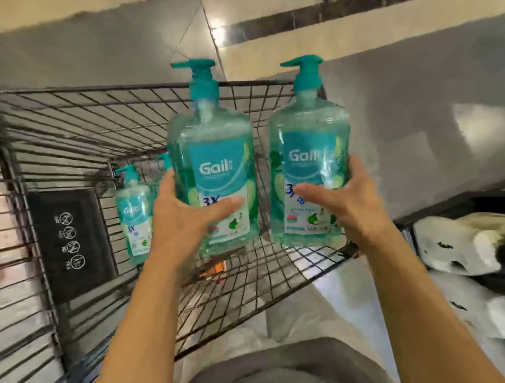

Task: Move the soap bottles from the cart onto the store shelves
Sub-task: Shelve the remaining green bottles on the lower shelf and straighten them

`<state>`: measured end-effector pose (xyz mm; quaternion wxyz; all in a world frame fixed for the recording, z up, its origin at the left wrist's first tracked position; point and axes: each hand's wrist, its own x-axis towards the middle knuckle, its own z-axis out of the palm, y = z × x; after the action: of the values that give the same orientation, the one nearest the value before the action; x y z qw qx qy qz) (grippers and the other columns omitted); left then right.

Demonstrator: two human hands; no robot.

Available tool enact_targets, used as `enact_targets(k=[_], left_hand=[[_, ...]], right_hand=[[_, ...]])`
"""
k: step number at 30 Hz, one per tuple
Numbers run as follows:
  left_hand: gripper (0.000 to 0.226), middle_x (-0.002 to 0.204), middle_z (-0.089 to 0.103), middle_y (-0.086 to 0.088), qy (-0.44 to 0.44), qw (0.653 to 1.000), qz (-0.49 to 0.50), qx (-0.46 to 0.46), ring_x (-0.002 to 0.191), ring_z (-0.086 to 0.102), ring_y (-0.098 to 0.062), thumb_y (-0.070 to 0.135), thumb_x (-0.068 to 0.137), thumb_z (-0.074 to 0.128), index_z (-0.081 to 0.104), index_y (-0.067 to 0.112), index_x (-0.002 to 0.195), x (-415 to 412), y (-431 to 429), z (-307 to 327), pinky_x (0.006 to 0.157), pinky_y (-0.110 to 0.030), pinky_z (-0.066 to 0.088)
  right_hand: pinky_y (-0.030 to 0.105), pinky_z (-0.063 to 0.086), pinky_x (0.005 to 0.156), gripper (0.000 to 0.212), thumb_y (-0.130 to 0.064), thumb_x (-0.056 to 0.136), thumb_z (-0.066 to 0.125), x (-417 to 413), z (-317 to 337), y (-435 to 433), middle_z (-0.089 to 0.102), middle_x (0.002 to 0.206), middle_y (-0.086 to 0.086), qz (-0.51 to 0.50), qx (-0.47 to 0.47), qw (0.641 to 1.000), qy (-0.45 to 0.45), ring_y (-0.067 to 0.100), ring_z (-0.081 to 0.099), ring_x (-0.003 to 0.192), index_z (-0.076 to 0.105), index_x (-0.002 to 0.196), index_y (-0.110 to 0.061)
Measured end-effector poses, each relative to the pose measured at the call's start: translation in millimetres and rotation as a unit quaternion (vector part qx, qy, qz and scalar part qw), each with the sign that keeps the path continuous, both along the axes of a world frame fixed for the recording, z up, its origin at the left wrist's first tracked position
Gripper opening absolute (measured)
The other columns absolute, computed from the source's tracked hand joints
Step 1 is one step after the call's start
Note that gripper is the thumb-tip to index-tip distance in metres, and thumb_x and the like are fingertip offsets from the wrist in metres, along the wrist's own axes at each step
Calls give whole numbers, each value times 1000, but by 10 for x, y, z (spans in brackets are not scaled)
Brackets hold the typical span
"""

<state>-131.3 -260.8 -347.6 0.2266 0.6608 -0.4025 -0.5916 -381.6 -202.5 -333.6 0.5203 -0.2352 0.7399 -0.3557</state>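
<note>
Left teal clear-plastic pump soap bottle (218,170), gripped low by the left hand (182,222), and right soap bottle (306,167), gripped low by the right hand (350,202), look heavy and slick

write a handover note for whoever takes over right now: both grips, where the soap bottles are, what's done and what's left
Hands: the left grip holds the left bottle upright above the cart. The right grip holds the right bottle upright beside it.
In the cart: one standing bottle, plus the pump top of another, mostly hidden behind the left grip.
Done: two bottles are lifted out. None is on a shelf in this view.
Left: shelve these two, then fetch those in the cart.
</note>
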Motion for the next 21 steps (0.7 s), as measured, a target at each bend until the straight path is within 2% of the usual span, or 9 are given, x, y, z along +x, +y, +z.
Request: enact_targets(k=[2,5,7,9,13,15,17,19,21], left_hand=[[89,112,73,21,22,999,-20,-36,98,73,-4,34,55,101,56,33,131,77,29,355,67,-25,61],[91,111,75,22,55,992,-53,-97,99,74,-6,43,44,102,60,38,124,182,91,904,75,-42,64],[96,112,74,24,85,983,-74,-143,101,74,-6,43,41,104,60,37,126,211,144,1283,75,-39,64],[91,115,74,23,119,971,-105,-178,108,72,-6,43,42,102,61,40,123,209,202,1667,85,-36,62],[87,121,74,14,162,940,-160,-255,113,71,-11,45,41,100,62,43,119,136,345,2379,98,-49,57],[95,122,75,11,179,922,-181,-292,115,71,-16,49,39,100,62,36,125,31,463,2700,99,-53,56],[98,121,75,7,206,906,-200,-309,113,72,-22,46,36,101,62,32,125,-120,608,2976,98,-56,56],[96,120,76,2,243,886,-236,-315,110,74,-25,37,37,100,61,26,125,-316,819,3225,95,-57,58],[91,119,77,0,273,864,-272,-325,108,75,-26,31,38,98,62,25,122,-550,1068,3439,93,-56,59]], right_hand=[[28,63,77,74,-27,63,95,86,337,153,76,108,-5,-22,-37,999,20,10,76,93,56,126,-20],[43,62,86,102,-55,46,99,236,824,419,74,118,-5,-65,-74,994,56,17,74,105,55,133,-24],[53,60,89,115,-65,35,99,295,1121,624,73,122,-1,-108,-117,985,61,25,72,110,56,134,-26],[58,56,95,112,-63,34,100,349,1432,841,73,124,3,-138,-165,974,66,30,71,113,58,131,-26],[60,56,94,104,-48,44,102,403,2079,1357,74,122,13,-187,-274,942,51,37,72,110,59,131,-10],[59,58,91,100,-34,51,103,381,2403,1659,72,123,18,-213,-322,922,43,39,71,110,55,132,-1],[48,62,83,84,-16,59,97,301,2688,1967,74,118,19,-228,-362,902,56,34,74,103,56,130,3],[43,63,80,81,-17,58,93,192,2943,2287,76,115,16,-249,-392,882,77,31,76,99,57,128,3],[45,63,82,84,-22,55,95,58,3145,2600,76,115,15,-268,-418,863,88,32,76,101,59,127,0]])
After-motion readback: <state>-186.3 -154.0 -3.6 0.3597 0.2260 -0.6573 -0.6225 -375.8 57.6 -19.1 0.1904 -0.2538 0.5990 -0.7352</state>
